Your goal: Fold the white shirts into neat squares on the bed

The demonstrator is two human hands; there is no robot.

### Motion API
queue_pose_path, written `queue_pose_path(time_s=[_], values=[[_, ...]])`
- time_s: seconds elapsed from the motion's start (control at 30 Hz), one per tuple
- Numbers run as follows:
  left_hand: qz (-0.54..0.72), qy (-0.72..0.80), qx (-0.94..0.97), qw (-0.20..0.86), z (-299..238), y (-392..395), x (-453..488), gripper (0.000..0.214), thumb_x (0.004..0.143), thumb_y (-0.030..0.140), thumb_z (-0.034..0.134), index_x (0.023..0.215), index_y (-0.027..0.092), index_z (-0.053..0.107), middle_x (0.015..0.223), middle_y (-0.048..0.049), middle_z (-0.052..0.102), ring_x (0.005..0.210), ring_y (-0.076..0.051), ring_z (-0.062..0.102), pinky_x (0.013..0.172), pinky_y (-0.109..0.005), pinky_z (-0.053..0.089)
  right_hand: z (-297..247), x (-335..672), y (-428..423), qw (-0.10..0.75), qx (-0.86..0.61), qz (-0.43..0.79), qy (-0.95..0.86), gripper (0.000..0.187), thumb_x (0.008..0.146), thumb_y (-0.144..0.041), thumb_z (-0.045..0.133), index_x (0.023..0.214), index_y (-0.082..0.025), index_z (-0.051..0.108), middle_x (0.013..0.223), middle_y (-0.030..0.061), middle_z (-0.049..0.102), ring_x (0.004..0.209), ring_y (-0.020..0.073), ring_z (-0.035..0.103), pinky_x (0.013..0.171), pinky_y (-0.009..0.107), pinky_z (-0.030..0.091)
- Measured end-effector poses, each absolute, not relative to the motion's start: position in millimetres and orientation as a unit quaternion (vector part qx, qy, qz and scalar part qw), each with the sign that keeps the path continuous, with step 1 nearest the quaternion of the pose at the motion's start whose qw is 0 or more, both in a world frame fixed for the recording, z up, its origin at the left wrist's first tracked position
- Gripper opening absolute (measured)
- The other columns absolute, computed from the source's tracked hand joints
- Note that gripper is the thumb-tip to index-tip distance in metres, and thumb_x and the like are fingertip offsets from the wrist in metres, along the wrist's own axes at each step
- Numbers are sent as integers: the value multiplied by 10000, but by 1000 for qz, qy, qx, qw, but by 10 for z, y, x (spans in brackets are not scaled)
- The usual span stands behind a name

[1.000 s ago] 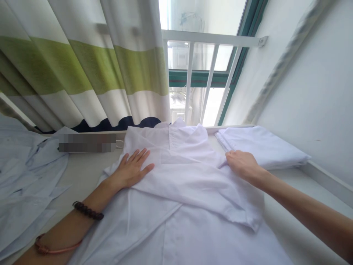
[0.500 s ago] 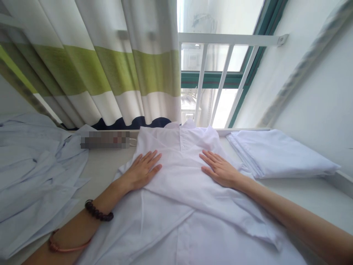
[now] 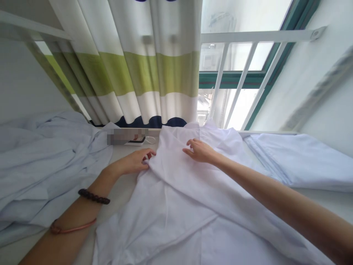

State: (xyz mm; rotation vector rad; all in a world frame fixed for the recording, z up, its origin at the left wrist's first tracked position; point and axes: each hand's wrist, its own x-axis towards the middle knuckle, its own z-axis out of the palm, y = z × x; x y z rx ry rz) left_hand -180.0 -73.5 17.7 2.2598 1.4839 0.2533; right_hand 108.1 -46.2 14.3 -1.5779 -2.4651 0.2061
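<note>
A white collared shirt (image 3: 182, 198) lies spread in front of me, its collar toward the window and loose folds running across its body. At its left edge, my left hand (image 3: 135, 161) has thumb and fingers closed on the fabric beside the shoulder. My right hand (image 3: 200, 151) is over the upper part of the shirt, fingers slightly bent and apart, holding nothing. Whether its fingertips touch the cloth I cannot tell.
Rumpled white garments (image 3: 49, 158) are heaped at the left. Folded white cloth (image 3: 309, 158) lies at the right. Behind the shirt's left shoulder sits a partly blurred item with a white loop (image 3: 150, 140). A curtain (image 3: 132, 73) and white railing (image 3: 256, 36) stand beyond.
Both hands were lying flat on the shirt. The left has moved out to the shirt's edge and closed on it; the right has lifted and bent its fingers. The view has swung left.
</note>
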Motion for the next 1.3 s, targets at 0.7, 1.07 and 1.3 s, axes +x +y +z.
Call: queue_pose_path(time_s=[0.7,1.07,1.3], values=[[284,530,791,109,-112,-856,-1930,65,759,243,540,724,202,503,775,4,576,652,-130,532,590,-235,435,256,-66,515,213,-584,126,-773,321,885,-384,486,1092,-171,607,1116,144,666,1057,290,596,849,386,440],[269,524,797,129,-85,-855,-2093,283,720,173,462,974,195,585,996,-47,628,937,-200,572,853,-324,461,154,-40,562,268,-552,57,-788,390,927,-378,435,1235,-160,533,1268,147,559,1143,289,498,921,397,386],[220,463,857,53,23,-790,-1531,307,802,100,359,881,189,642,1014,-60,661,1012,-204,576,986,-364,411,52,-45,628,226,-381,-47,-895,400,974,-247,305,1293,-195,541,1443,67,455,1318,257,355,1036,426,299]])
